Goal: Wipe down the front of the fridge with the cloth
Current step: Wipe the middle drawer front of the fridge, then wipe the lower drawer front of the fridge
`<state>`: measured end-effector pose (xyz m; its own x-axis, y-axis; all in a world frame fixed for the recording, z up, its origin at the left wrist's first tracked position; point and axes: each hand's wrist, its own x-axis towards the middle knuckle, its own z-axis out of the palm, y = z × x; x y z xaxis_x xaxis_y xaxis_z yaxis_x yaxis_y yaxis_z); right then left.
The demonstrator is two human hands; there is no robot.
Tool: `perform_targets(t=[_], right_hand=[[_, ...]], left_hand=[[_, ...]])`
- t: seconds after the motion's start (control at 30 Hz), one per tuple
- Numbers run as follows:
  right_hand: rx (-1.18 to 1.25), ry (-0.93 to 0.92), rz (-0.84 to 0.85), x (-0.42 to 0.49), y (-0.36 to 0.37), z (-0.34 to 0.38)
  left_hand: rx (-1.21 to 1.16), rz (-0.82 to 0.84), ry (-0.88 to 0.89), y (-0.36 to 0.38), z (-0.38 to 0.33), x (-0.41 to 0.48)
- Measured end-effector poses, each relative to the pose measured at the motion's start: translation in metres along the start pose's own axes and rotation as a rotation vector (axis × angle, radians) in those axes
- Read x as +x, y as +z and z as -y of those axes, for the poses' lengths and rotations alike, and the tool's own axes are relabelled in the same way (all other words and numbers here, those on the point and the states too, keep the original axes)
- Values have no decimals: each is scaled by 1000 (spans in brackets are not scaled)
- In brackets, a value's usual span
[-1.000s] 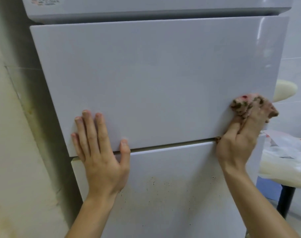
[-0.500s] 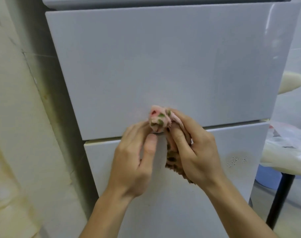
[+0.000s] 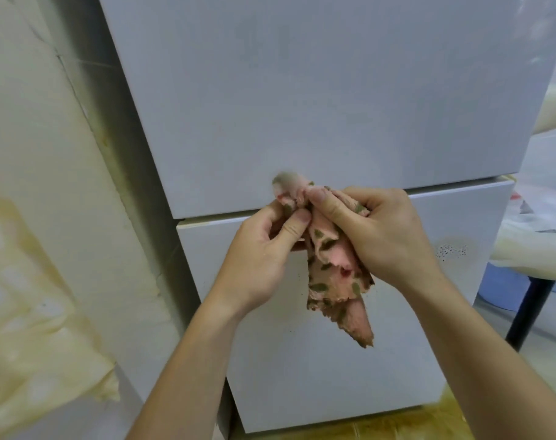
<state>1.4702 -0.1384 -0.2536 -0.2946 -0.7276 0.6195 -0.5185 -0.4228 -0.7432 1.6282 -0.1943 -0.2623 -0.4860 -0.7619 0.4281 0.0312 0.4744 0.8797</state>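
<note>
Head view: both hands hold cloth [image 3: 332,265] off fridge [image 3: 318,100], in front of gap between doors. Left hand [image 3: 264,252] pinches top corner, right hand [image 3: 381,230] closed around bunched middle — tail hangs loose. Upper door looks clean; lower door [image 3: 333,369] carries specks and spotted patch [image 3: 452,249], wiping there likely left. Fridge top cut off — cloth's top corner blurred.

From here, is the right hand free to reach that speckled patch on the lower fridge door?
Probably yes. The right hand grips the cloth just left of the speckled patch, nothing lies between them, though the left hand pinches the cloth too.
</note>
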Motion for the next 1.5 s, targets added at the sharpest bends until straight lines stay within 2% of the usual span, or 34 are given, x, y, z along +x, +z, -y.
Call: perform_targets(t=[0.2, 0.37, 0.47, 0.5, 0.57, 0.63, 0.77, 0.9, 1.03, 1.1, 1.27, 1.4, 1.5], right_hand=[[205, 220, 16, -1, -1, 9], [205, 318, -51, 0, -2, 14], [162, 356, 11, 4, -9, 14], [210, 375, 44, 5, -12, 12], [454, 426, 127, 7, -15, 12], [670, 448, 212, 7, -17, 15], [772, 434, 278, 7, -24, 16], [627, 333, 194, 6, -28, 13], [223, 112, -2, 3, -27, 8], [71, 69, 11, 3, -30, 7], [-166, 127, 241, 2, -31, 4], [-340, 246, 595, 4, -40, -7], [-298, 267, 687, 7, -50, -13]], left_hand=[[-33, 64, -127, -16, -1, -5], [-67, -42, -240, -21, 0, -6], [-105, 40, -283, -27, 0, -9], [-44, 105, -279, -29, 1, -9], [125, 215, -258, -29, 5, -11], [170, 285, -247, -25, 4, -12], [260, 308, -186, -21, 7, -13], [386, 206, -149, -28, 8, -9], [449, 79, -99, -26, 3, -11], [394, -14, -94, -27, 2, -9], [61, -114, -201, -27, -1, -5], [116, -196, -221, -30, -3, -4], [171, -173, -279, -34, 0, -4]])
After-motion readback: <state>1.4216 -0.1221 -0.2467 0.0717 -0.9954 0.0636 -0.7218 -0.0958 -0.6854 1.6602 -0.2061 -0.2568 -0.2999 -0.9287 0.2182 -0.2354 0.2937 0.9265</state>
